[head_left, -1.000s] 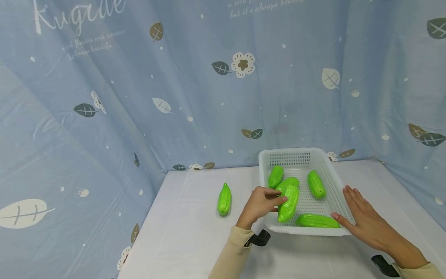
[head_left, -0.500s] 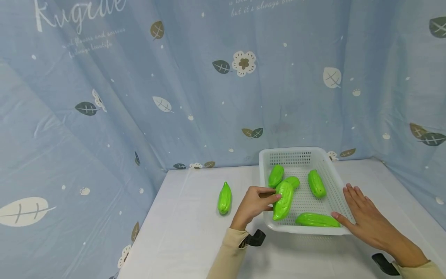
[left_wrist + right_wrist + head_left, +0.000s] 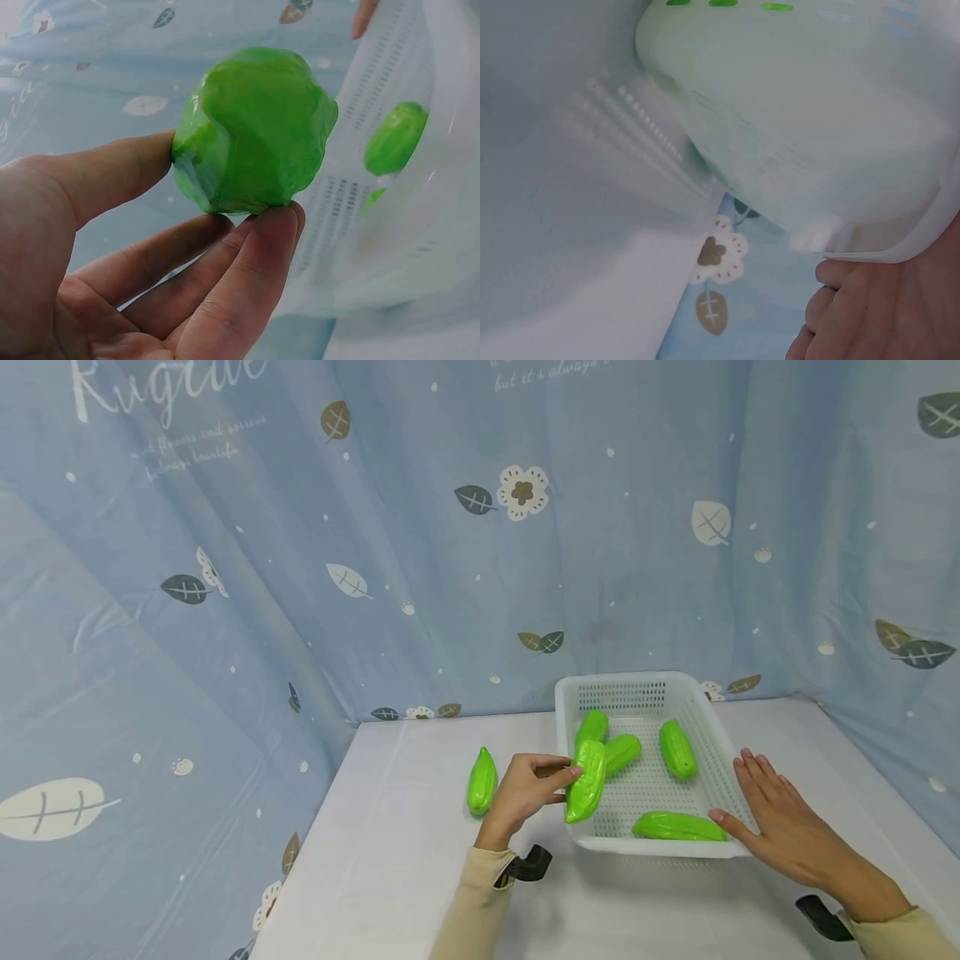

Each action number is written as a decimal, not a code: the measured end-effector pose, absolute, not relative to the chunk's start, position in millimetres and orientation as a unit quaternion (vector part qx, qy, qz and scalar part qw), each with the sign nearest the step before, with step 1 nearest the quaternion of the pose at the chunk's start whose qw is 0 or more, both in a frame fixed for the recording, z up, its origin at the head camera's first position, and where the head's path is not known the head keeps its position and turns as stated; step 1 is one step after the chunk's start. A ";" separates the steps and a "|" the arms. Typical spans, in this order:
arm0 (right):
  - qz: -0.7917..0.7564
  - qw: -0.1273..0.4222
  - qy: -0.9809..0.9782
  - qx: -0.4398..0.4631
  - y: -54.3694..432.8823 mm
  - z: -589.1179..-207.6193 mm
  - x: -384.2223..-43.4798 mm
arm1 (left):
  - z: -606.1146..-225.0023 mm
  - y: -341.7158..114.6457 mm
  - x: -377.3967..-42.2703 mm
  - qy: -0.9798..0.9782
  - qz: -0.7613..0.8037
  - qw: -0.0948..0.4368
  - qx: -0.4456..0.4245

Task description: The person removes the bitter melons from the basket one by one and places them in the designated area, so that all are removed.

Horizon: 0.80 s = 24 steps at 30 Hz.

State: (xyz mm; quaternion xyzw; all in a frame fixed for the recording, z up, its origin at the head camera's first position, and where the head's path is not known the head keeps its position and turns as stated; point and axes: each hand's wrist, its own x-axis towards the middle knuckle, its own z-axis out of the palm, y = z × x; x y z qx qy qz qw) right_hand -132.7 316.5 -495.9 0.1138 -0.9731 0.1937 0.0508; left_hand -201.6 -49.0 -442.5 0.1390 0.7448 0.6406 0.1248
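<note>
My left hand [image 3: 527,795] pinches a glossy green bitter melon [image 3: 586,782] between thumb and fingers, over the left rim of a white plastic basket [image 3: 660,846]. In the left wrist view, its blunt end [image 3: 255,127] faces the camera, thumb on one side and fingertips beneath. Inside the basket lie several more bitter melons, one along the near side [image 3: 678,826] and one toward the right [image 3: 678,750]. My right hand [image 3: 787,827] rests on the basket's right rim, fingers straight and thumb spread; in the right wrist view its fingers [image 3: 855,307] sit beside the rim.
Another bitter melon [image 3: 482,782] lies on the white tabletop [image 3: 405,860], left of the basket and close behind my left hand. A blue curtain [image 3: 420,568] printed with leaves and flowers hangs behind and along the left side.
My left hand has moved left with the bitter melon, from over the basket's inside to its left rim. The right hand stays on the right rim.
</note>
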 end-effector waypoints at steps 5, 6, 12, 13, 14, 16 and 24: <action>0.195 0.046 -0.973 0.112 316.1 -495.9 -132.3 | -441.3 -56.5 -204.0 0.742 0.647 0.124 0.128; 0.196 0.046 -0.973 0.111 316.1 -496.0 -132.3 | -441.6 -58.2 -204.5 0.740 0.649 0.122 0.127; 0.201 0.041 -0.973 0.110 316.0 -496.6 -132.9 | -442.2 -66.7 -206.0 0.735 0.655 0.118 0.125; 0.202 0.039 -0.972 0.110 316.0 -496.8 -132.9 | -441.6 -67.9 -205.7 0.735 0.656 0.117 0.126; 0.204 0.038 -0.972 0.110 315.9 -496.9 -132.9 | -441.4 -69.0 -206.0 0.735 0.656 0.118 0.125; 0.204 0.038 -0.972 0.110 315.7 -497.0 -133.0 | -440.6 -71.3 -206.2 0.734 0.658 0.115 0.124; 0.205 0.043 -0.972 0.106 315.1 -496.7 -133.0 | -437.3 -82.0 -209.5 0.740 0.655 0.104 0.114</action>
